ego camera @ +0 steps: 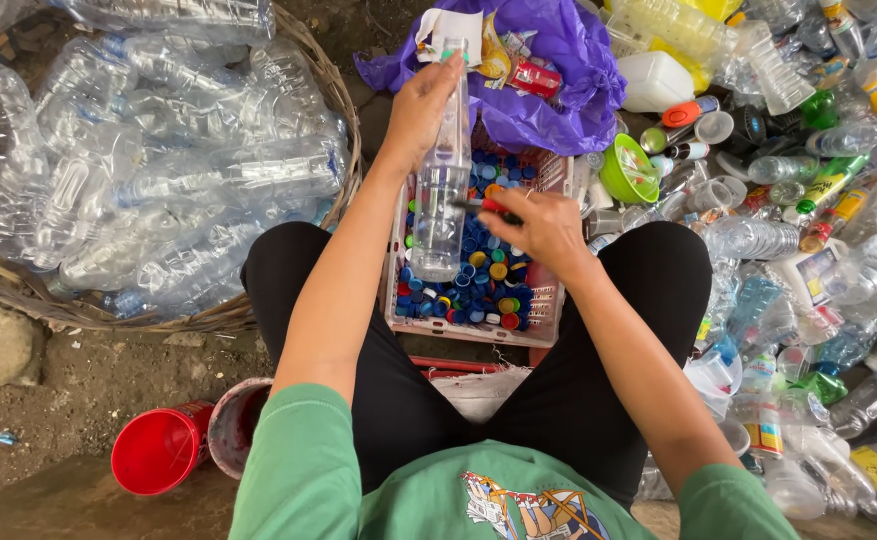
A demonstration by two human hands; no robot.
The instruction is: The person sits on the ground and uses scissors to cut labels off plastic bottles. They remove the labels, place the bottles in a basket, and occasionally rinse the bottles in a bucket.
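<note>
Two hands (421,110) (547,232), one clear bottle (443,190), one knife (486,207)

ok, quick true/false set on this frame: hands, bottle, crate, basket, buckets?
1. The left hand grips a clear plastic bottle near its neck. True.
2. The right hand is empty. False: it holds a small red-handled tool against the bottle.
3. The pink crate under the bottle holds loose caps, mostly blue. True.
4. The woven basket holds caps. False: it is piled with clear bottles.
5. The red bucket stands upright. False: it lies on its side.
</note>
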